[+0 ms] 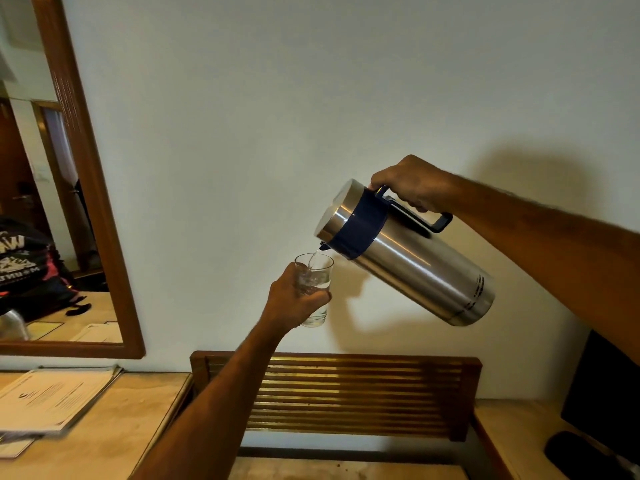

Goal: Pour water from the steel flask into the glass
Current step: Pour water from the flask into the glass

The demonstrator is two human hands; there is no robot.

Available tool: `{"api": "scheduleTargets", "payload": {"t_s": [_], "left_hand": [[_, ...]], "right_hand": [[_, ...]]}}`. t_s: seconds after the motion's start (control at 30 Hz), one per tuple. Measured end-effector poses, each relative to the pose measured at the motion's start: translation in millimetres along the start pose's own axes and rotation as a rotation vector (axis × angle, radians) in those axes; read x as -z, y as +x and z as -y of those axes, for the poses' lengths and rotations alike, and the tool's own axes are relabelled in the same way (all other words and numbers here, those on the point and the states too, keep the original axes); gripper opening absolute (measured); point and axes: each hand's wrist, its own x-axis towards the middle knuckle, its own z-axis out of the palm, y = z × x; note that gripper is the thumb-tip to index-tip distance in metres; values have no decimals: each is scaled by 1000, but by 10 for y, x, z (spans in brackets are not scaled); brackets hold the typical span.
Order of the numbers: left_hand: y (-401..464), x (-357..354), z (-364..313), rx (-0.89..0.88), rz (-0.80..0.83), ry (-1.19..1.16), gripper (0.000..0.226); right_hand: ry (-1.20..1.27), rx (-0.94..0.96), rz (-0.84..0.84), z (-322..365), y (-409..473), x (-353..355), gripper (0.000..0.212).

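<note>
My right hand (412, 183) grips the dark blue handle of the steel flask (412, 258), which is tilted with its spout down to the left. A thin stream of water falls from the spout into the clear glass (317, 275). My left hand (294, 299) holds the glass upright in the air, just below the spout, in front of the pale wall. The glass is partly filled with water; my fingers hide its middle.
A wooden slatted rack (346, 396) stands below my hands. A desk (114, 434) at the left carries a stack of papers (52, 400). A wood-framed mirror (86, 202) hangs at the left. A dark screen (606, 389) is at the right edge.
</note>
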Motion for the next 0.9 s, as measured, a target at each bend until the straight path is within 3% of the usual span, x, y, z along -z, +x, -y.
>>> {"api": "scheduleTargets", "payload": {"t_s": [0.5, 0.73, 0.9], "left_hand": [[-92, -159, 84, 49, 40, -128, 67], [-347, -397, 640, 188, 52, -146, 58], [-682, -683, 1313, 303, 76, -163, 59]], "right_hand": [[645, -284, -184, -1277, -455, -506, 26], [832, -376, -304, -2124, -857, -1110, 16], [943, -411, -495, -2842, -1162, -1704, 16]]}}
